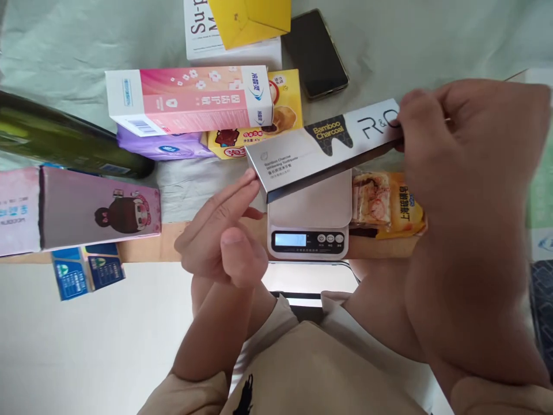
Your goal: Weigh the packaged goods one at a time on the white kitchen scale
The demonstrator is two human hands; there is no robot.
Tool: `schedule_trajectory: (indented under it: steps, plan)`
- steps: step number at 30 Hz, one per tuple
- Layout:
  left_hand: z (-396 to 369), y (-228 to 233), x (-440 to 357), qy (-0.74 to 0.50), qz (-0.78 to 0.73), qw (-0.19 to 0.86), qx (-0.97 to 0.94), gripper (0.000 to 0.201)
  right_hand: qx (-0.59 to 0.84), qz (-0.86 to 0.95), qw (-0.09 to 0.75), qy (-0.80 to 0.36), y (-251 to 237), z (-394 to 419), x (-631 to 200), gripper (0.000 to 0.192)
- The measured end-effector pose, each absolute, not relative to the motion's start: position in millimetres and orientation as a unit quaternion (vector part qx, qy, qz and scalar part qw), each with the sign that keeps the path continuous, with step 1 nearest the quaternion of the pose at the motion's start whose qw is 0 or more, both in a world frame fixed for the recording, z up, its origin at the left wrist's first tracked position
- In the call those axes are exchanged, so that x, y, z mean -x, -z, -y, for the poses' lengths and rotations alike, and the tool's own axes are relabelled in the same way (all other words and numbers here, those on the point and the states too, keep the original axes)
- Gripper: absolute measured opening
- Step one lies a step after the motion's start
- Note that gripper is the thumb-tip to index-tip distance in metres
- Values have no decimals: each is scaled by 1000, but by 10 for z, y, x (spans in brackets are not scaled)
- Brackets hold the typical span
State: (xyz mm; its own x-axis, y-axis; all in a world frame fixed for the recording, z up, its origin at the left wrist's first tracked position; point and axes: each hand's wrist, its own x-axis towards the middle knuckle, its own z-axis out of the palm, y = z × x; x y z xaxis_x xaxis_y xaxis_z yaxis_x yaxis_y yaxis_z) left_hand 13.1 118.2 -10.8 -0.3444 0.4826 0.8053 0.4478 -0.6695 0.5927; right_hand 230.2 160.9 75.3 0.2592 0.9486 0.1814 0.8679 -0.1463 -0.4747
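The toothpaste box [326, 147] is already lifted off the worktop [380, 40] and is held at the centre of the frame, above the upper part of the kitchen scale [309, 210]; release is not yet made, and whether the scale's plate is touched by the box cannot be told. The scale's display [290, 239] is lit, but its figures cannot be read. The box appears unopened, its lower-left end being closed. Its upper-right end is pinched by the right hand [453, 124], with the thumb and fingers narrowed on it. The lower-left corner is met by the fingertips of the left hand [224, 236], which is held loosely open, its thumb standing apart from the box; no firm grip is seen there. The long axis is slanted across the frame, from the lower left up to the upper right, and the lettered face is turned up toward the camera. The "R&O" end is pointed to the upper right, partly covered by the right hand, while the small print is carried at the opposite end. A yellow soap pack [410, 210] is placed just right of the scale.
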Motion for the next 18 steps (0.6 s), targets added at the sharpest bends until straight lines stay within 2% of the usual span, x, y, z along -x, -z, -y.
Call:
schedule_trajectory:
  steps: [6,9,11,15,18]
  plan:
    - [-1049,117,-60,-674,-465,35,-573,45,782,570,227,-110,-796,-1712,-2113,49]
    - [-994,123,-29,-624,-532,130,-557,46,782,569,219,-129,-778,-1728,-2086,49]
    - [-1020,123,-3,-636,-549,175,-514,47,787,561,220,-132,-767,-1733,-2089,48]
    - [-1200,83,96,-737,-479,149,-453,48,760,565,298,-117,-696,-1714,-2170,30]
    - [-1325,44,193,-719,-471,149,-489,44,704,591,383,-93,-605,-1690,-2252,26]
